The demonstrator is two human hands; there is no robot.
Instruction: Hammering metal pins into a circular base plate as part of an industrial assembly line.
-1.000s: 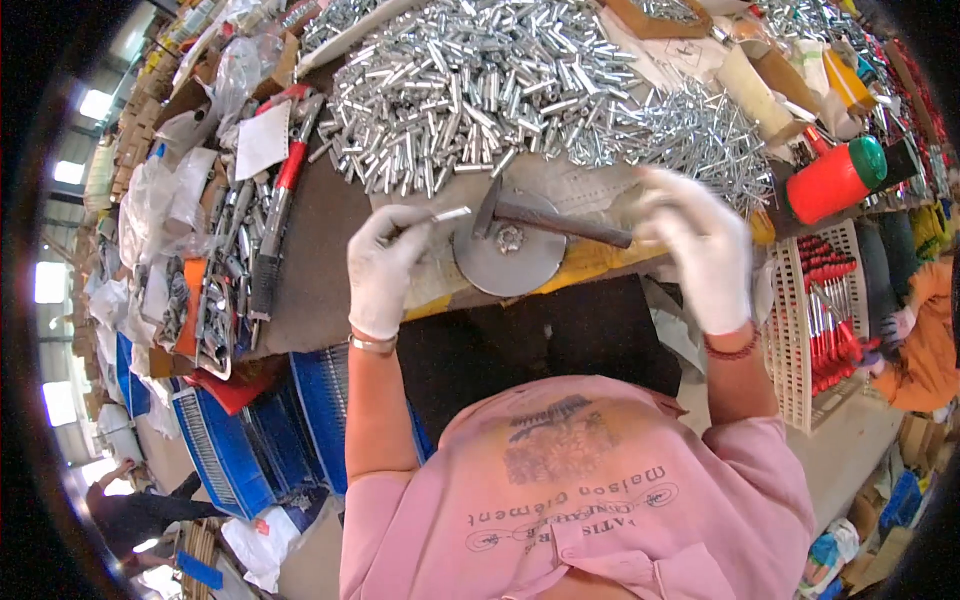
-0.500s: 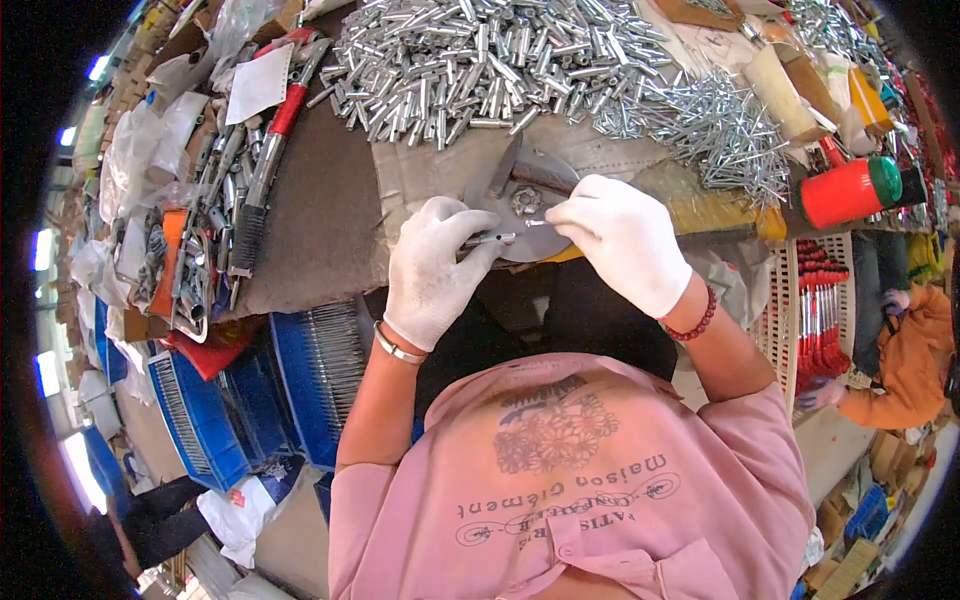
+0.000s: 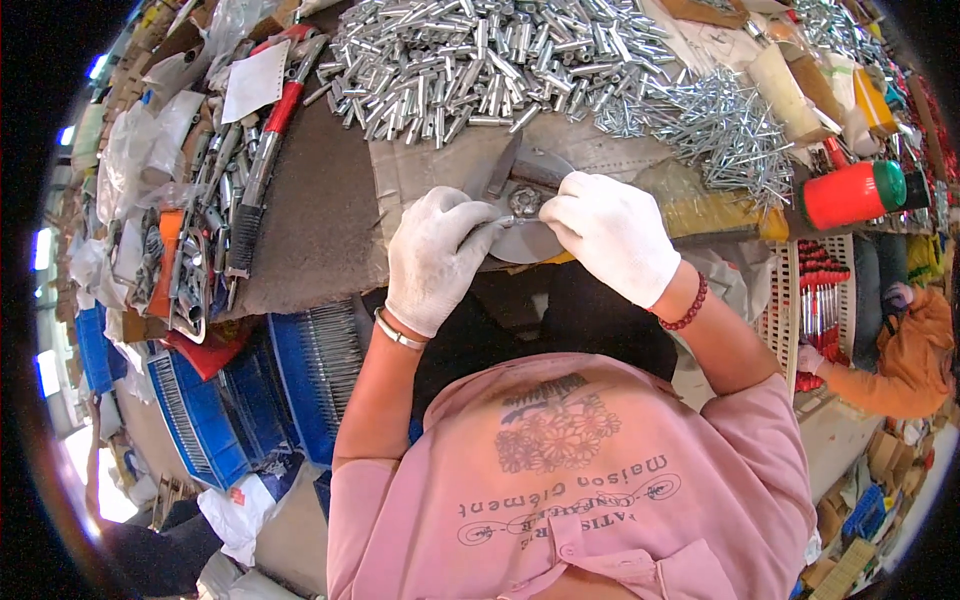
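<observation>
My left hand (image 3: 436, 255), in a white glove, is closed on a small metal tube that its fingers mostly cover. Facing it, my right hand (image 3: 622, 238), also gloved in white, pinches a thin metal pin, largely hidden now. The fingertips nearly meet, and a short stretch of shiny metal (image 3: 517, 220) bridges them; how far one part sits inside the other I cannot tell. Just beyond the fingers is a grey round plate (image 3: 535, 245) with a knobbed metal hub (image 3: 523, 202) at its middle. A dark metal bar (image 3: 540, 174) lies across the plate's far side.
Metal tubes (image 3: 480, 75) are heaped at the back, with a pile of thin pins (image 3: 730, 140) to their right. A red and green cylinder (image 3: 850, 195) lies at the right. Tools (image 3: 262, 170) crowd the left. Blue crates (image 3: 318, 370) stand below; a co-worker's orange sleeve (image 3: 910, 350) shows right.
My hands have come closer together. The tube's end and the pin, apart before, now meet between my fingertips. The co-worker's hand at the right has moved to the red-handled things in the basket.
</observation>
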